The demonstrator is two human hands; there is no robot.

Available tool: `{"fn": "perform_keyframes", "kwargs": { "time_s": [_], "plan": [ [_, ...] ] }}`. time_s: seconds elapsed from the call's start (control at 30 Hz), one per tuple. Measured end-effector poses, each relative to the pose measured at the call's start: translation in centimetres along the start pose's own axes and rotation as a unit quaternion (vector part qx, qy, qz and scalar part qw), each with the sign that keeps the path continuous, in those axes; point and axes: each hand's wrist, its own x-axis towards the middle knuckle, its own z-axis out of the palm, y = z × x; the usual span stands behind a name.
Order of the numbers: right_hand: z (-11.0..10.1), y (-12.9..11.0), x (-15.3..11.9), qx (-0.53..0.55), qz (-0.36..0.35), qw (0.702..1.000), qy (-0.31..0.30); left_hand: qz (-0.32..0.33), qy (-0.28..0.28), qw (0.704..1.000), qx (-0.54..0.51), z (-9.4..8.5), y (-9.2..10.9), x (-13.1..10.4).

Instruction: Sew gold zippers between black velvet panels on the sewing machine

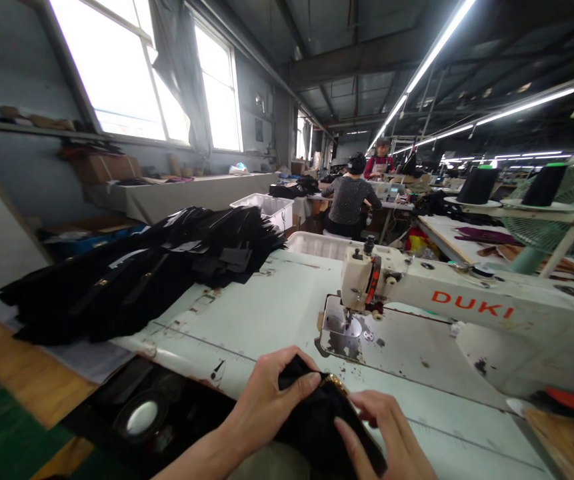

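Observation:
A piece of black fabric (311,427) with a gold metal zipper (334,383) along its upper edge is held at the front edge of the sewing table. My left hand (274,390) pinches its upper left corner between thumb and fingers. On the right side, my right hand (381,427) grips the fabric, thumb on the near face and fingers at the zipper edge. The lower part of the fabric runs out of view. Just beyond the hands stands a white sewing machine (417,287), its needle area lit.
A large pile of black fabric pieces (167,267) covers the table's left side. Behind the machine is a white plastic bin (317,245). Black thread cones (477,185) and a green fan (541,213) stand at right. A co-worker (349,200) sits farther back.

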Motion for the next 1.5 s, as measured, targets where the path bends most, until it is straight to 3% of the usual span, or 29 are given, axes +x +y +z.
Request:
{"fn": "perform_keyframes", "kwargs": {
  "time_s": [0.1,0.13,0.2,0.27,0.4,0.57,0.77,1.0,1.23,1.5],
  "plan": [
    [-1.7,1.1,1.5,0.033,0.099,0.983,-0.150,-0.003,-0.017,1.000,-0.004,-0.7,0.3,0.7],
    [-2.3,1.1,2.3,0.078,0.150,0.956,-0.241,-0.011,-0.023,1.000,-0.008,-1.1,0.3,1.2],
    [-3.3,1.0,3.9,0.175,0.252,0.877,-0.369,-0.041,-0.031,0.998,-0.030,-1.7,0.2,2.5],
    [-4.1,1.0,5.5,0.232,0.283,0.834,-0.412,-0.083,-0.036,0.993,-0.080,-2.4,-0.2,3.9],
    [-5.1,1.6,7.3,0.292,0.299,0.801,-0.428,-0.125,-0.067,0.982,-0.128,-3.8,-1.2,5.9],
    [-5.7,1.6,7.6,0.324,0.301,0.793,-0.419,-0.167,-0.091,0.966,-0.173,-4.9,-2.5,6.4],
    [-6.5,1.1,7.7,0.325,0.304,0.793,-0.416,-0.198,-0.085,0.953,-0.215,-4.8,-3.5,6.4],
    [-7.1,1.4,7.1,0.346,0.328,0.769,-0.425,-0.233,-0.084,0.941,-0.231,-4.6,-4.6,6.4],
    [-7.5,1.6,7.0,0.336,0.314,0.754,-0.470,-0.232,-0.090,0.940,-0.231,-4.4,-3.6,5.7],
    [-7.2,1.6,6.6,0.333,0.320,0.759,-0.459,-0.239,-0.084,0.939,-0.231,-4.3,-3.8,5.6]
  ]
}}
